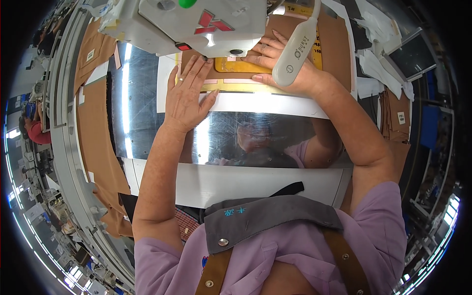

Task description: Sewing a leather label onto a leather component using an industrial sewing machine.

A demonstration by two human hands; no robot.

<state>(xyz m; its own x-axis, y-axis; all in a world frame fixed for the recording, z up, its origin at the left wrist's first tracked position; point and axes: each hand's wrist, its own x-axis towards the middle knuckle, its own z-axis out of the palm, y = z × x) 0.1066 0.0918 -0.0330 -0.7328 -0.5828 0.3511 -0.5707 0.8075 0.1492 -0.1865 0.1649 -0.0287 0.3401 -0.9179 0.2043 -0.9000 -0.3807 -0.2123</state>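
My left hand (pixel 189 96) lies palm down with its fingers stretched out over the left part of a yellow template (pixel 236 66). Its fingertips reach up to the underside of a white sewing machine head (pixel 206 29), which hides what is beneath it. On the template's right side rests my right hand (pixel 295 69), fingers spread and pressing flat. A white, elongated lamp-like device (pixel 294 51) on a cable hangs in front of that hand and covers part of it. Brown sheet material (pixel 337 54) shows around the template, with a white sheet (pixel 265 102) along the near edge.
A shiny metal plate (pixel 250 135) spans the work surface in front of me. Brown cut pieces (pixel 96 132) are piled at the left, and more brown pieces (pixel 396 110) hang at the right. A dark screen (pixel 412 55) stands at the far right. Another person's red sleeve (pixel 38 132) shows far left.
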